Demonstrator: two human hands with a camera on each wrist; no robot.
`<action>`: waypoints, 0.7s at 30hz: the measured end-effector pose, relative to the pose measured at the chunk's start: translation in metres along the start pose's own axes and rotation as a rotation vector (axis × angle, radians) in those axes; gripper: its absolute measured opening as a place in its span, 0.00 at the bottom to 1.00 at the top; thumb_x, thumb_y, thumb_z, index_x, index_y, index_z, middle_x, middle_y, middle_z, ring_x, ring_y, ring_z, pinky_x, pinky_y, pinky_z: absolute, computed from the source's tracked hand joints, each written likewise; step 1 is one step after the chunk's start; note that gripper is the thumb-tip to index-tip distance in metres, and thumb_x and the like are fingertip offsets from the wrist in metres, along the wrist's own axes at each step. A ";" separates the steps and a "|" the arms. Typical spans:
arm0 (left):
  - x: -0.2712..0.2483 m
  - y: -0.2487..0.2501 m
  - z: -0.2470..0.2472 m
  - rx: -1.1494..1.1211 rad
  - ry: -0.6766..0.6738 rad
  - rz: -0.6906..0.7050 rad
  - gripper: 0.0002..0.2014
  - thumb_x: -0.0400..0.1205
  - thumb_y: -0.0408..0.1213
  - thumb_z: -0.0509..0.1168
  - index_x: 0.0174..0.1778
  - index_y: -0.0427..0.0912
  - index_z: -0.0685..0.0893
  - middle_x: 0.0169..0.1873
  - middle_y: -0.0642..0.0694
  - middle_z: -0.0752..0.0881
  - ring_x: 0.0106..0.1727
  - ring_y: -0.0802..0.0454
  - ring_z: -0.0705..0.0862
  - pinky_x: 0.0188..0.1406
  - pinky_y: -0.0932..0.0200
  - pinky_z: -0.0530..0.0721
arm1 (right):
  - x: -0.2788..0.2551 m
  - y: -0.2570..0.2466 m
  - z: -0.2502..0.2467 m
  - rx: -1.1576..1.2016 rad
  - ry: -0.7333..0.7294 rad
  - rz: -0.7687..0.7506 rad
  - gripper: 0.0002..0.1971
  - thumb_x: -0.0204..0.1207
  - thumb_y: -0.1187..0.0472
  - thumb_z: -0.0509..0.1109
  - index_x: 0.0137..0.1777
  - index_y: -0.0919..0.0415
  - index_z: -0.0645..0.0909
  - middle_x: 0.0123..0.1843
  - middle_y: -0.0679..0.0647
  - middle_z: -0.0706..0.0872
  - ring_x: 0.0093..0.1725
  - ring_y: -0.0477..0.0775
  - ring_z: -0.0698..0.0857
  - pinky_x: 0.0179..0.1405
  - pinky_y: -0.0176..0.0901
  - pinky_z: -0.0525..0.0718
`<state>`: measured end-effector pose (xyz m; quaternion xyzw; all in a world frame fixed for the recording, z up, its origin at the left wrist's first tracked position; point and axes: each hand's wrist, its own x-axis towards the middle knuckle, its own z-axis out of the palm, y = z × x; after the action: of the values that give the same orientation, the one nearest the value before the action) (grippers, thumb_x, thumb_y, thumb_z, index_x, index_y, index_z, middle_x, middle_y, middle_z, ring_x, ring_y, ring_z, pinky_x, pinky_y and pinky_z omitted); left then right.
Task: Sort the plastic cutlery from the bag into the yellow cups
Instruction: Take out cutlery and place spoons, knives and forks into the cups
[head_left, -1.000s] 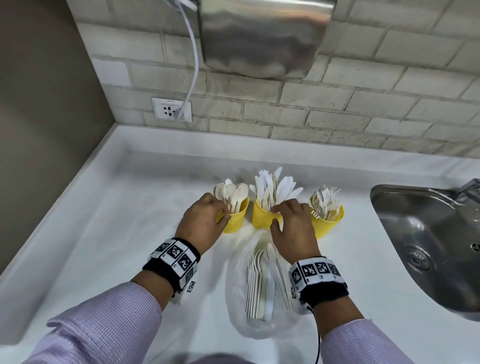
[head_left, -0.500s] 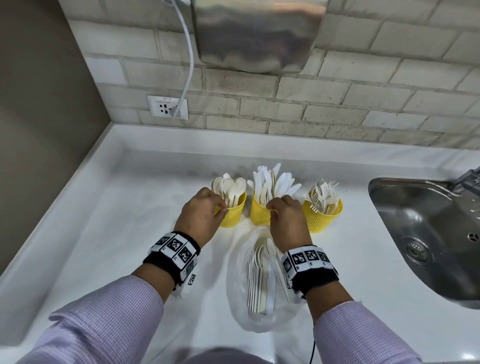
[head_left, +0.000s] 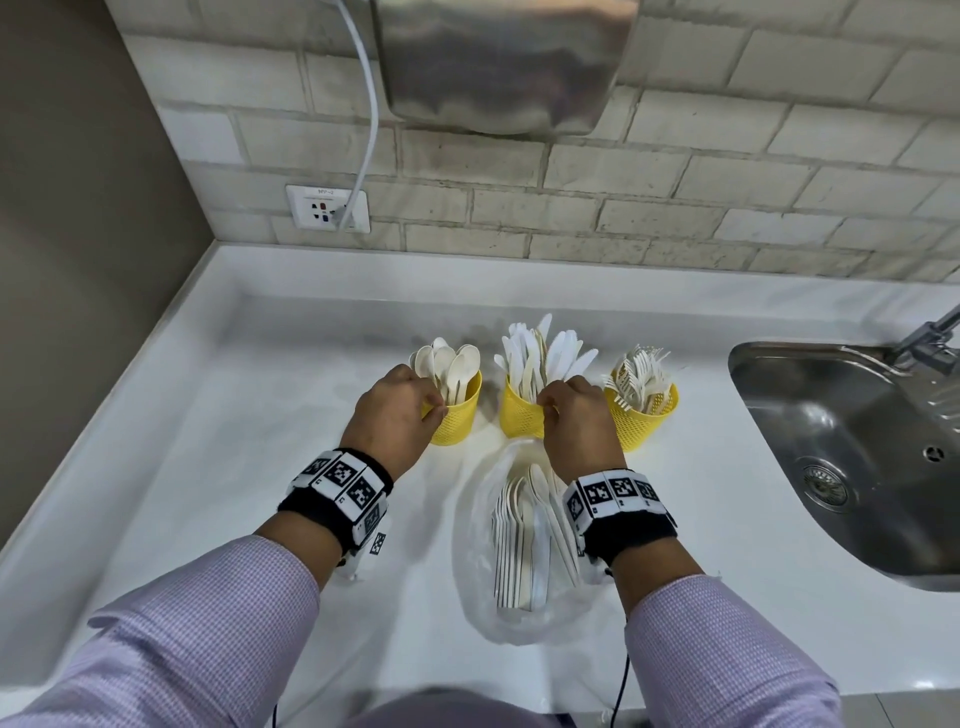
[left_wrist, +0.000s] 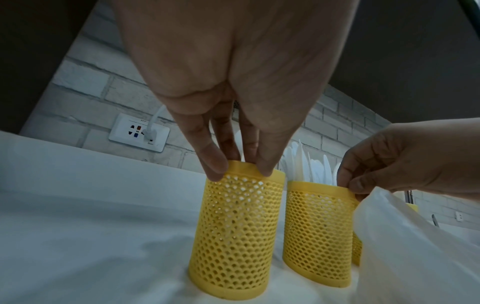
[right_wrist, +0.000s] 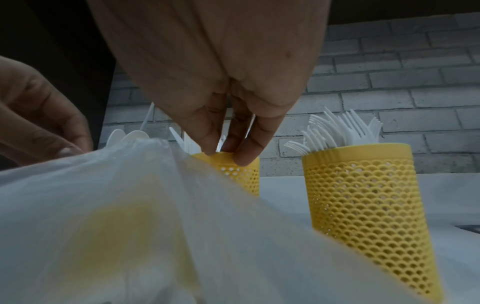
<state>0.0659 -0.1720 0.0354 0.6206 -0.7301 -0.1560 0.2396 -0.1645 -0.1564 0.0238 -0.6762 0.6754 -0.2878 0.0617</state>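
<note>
white counter (head_left: 208, 467) by brick wall (head_left: 675, 171), steel sink (head_left: 857, 457) right, left hand (head_left: 397, 415) pinches spoon cup (head_left: 457, 415) rim, right hand (head_left: 576, 421) pinches knife cup (head_left: 519, 415) rim, fork cup (head_left: 644, 410) beside, bag (head_left: 519, 545) of cutlery lies near the person

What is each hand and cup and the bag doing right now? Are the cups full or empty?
left hand: pinches the spoon cup's rim.
right hand: pinches the knife cup's rim.
spoon cup: upright, holds spoons.
knife cup: upright, full of knives.
fork cup: upright, holds forks, untouched.
bag: lies flat on the counter, cutlery still inside.
plug: in the wall socket.
</note>
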 end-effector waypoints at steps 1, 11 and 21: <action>-0.001 0.001 -0.001 0.006 0.000 0.001 0.05 0.82 0.43 0.74 0.51 0.48 0.92 0.55 0.45 0.85 0.54 0.43 0.86 0.54 0.50 0.84 | -0.001 -0.001 -0.002 -0.010 -0.008 -0.003 0.10 0.75 0.76 0.70 0.50 0.65 0.89 0.49 0.64 0.87 0.52 0.71 0.81 0.47 0.57 0.83; -0.035 0.025 -0.012 -0.250 0.097 0.092 0.07 0.78 0.40 0.77 0.47 0.47 0.87 0.42 0.52 0.85 0.38 0.54 0.86 0.43 0.58 0.85 | -0.027 -0.016 -0.074 0.141 -0.075 0.004 0.09 0.80 0.71 0.67 0.51 0.60 0.88 0.38 0.45 0.82 0.34 0.40 0.79 0.37 0.28 0.74; -0.083 0.071 0.033 -0.283 -0.650 0.224 0.04 0.77 0.37 0.77 0.45 0.43 0.90 0.40 0.51 0.92 0.41 0.59 0.89 0.49 0.61 0.88 | -0.092 0.012 -0.041 0.033 -0.540 0.187 0.10 0.82 0.66 0.65 0.55 0.61 0.88 0.53 0.58 0.92 0.55 0.60 0.88 0.56 0.51 0.84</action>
<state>-0.0014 -0.0796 0.0322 0.4155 -0.8027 -0.4173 0.0943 -0.1874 -0.0578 0.0235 -0.6620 0.6893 -0.1014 0.2765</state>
